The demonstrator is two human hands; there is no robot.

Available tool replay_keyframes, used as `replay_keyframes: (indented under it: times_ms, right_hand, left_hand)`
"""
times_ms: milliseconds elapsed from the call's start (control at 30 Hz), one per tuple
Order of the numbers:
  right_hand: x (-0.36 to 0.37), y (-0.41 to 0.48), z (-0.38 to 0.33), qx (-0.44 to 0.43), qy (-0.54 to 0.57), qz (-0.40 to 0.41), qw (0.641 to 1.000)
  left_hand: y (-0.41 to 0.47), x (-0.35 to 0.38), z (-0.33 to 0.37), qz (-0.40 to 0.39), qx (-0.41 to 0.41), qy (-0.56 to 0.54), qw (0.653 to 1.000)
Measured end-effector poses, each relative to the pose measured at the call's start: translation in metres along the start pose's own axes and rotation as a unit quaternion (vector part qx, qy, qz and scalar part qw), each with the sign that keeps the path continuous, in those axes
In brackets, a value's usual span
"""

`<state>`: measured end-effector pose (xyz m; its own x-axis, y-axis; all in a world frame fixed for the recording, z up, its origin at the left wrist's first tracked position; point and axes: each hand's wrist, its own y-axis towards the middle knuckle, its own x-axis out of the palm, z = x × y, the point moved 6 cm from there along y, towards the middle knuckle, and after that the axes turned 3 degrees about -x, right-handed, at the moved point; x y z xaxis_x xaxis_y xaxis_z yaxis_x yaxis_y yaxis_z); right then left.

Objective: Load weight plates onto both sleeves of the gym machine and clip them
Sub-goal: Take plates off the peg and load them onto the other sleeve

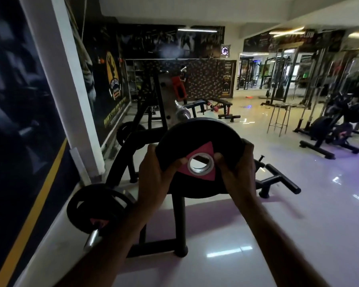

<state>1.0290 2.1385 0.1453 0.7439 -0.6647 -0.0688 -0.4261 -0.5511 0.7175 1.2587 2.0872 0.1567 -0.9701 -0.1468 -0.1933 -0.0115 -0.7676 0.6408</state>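
thumbs pressed flat on the face beside the steel-ringed centre hole and fingers curled round the rim behind it, a person's left hand (153, 175) and right hand (236, 168) grip a black weight plate (195, 135) from either side in the middle of the frame. the plate, marked with a pink triangle at its hub, is held clear of the floor and tilted, its hole facing the camera.

just above the plate's upper edge, in the centre of the frame, the chrome sleeve (182, 113) of the gym machine (120, 162) juts toward the viewer. it looks bare, and the plate is near it but not yet on it. at lower left a second plate (91, 204) with the same pink hub sits on a chrome peg (92, 238); whether that is a loaded sleeve or a storage horn cannot be told. a third dark disc (125, 131) hangs low on the frame at centre left, too dim to read.

no clip or collar shows anywhere, on a sleeve or in either hand. judged from this, the job is at an early stage: the plate in hand has to be lined up and slid on, the machine's far side, which is out of view, has to be loaded, and both ends then need clipping. white tiled floor (257, 224) spreads to the right.
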Motion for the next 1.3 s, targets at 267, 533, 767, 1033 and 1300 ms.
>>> replay_keyframes:
  times_ms: [267,533,767,1033,1300]
  right_hand:
    - [0.006,0.040,0.036,0.017,0.015,-0.050,0.998]
    - [0.017,0.055,0.048,0.015,0.036,-0.045,0.998]
    - [0.039,0.084,0.067,0.007,-0.006,-0.077,0.997]
    - [0.085,0.150,0.113,0.061,0.002,-0.141,0.988]
    - [0.142,0.218,0.160,0.024,-0.068,-0.134,0.988]
  left_hand:
    - [0.026,0.038,-0.010,0.006,-0.021,0.036,0.999]
    - [0.040,0.040,-0.024,0.016,-0.029,0.047,0.998]
    - [0.071,0.056,-0.025,-0.008,-0.003,0.085,0.996]
    - [0.139,0.077,-0.046,0.022,-0.053,0.098,0.994]
    - [0.220,0.102,-0.114,0.034,-0.118,0.127,0.984]
